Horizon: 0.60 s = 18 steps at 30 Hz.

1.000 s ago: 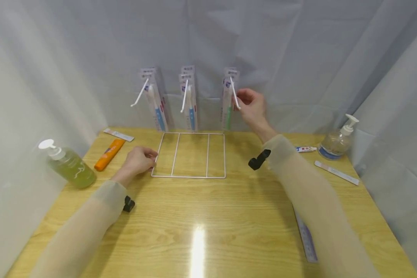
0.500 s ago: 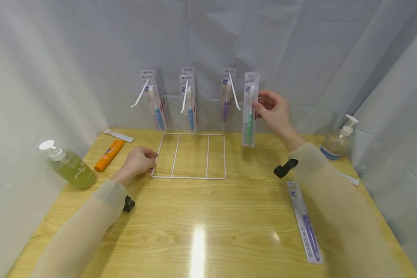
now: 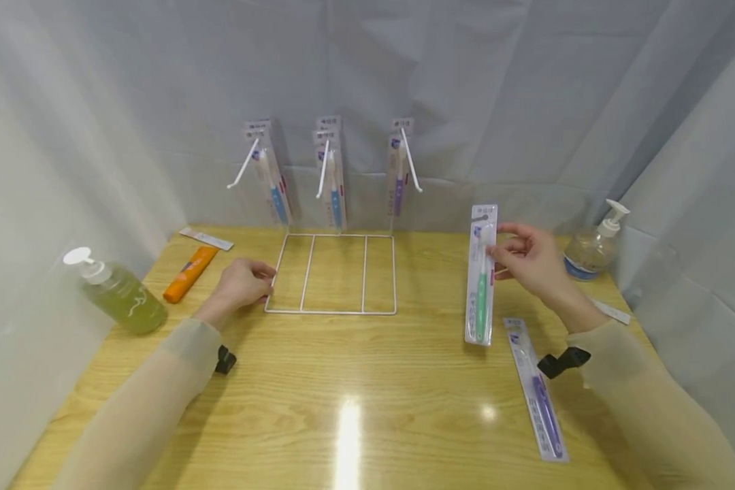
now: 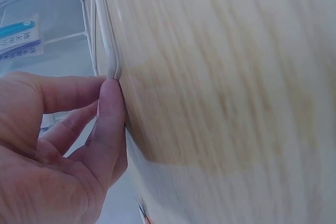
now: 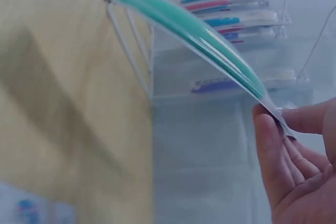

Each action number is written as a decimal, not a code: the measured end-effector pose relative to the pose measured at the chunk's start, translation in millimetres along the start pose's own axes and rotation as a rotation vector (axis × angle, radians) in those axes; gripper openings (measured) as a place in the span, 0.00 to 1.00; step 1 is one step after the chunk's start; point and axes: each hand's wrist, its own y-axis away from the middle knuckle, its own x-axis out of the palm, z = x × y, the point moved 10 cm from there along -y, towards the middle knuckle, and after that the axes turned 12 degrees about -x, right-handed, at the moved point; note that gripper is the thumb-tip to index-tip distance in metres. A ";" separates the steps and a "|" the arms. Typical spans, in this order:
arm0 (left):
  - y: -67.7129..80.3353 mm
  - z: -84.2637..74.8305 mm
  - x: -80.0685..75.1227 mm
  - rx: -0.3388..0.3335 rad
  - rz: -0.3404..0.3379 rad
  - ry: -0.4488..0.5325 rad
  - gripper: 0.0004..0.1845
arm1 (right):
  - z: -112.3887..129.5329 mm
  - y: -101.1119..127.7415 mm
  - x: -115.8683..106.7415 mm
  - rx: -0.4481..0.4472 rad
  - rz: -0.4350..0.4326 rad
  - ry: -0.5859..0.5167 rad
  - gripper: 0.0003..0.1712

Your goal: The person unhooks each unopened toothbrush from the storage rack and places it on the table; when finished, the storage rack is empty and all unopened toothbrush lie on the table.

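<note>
The right hand [image 3: 529, 262] pinched the green toothbrush pack [image 3: 480, 275] near its top, so it hung upright just above the desk [image 3: 367, 395]. The left hand [image 3: 239, 286] curled onto the rack [image 3: 331, 312] corner, steadying it.

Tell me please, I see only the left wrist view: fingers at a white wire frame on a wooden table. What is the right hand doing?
Observer: The right hand pinches a packaged green toothbrush near the top of the pack and holds it upright, well away from the frame.
Operator: Does something lie near that pack?
Observer: Yes, a packaged purple toothbrush lies flat on the table, beside the green one, on the side of the right arm.
Operator: And at the back?
Observer: A purple-handled pack hangs on the white hook nearest the right hand.
</note>
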 end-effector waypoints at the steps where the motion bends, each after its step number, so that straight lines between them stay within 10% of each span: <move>1: -0.3 0.4 0.2 0.001 0.001 0.000 0.23 | -5.4 7.1 0.0 0.035 0.017 0.007 0.28; 18: -3.9 1.1 1.9 0.001 0.017 -0.009 0.24 | -74.9 94.5 26.8 0.348 0.220 0.062 0.36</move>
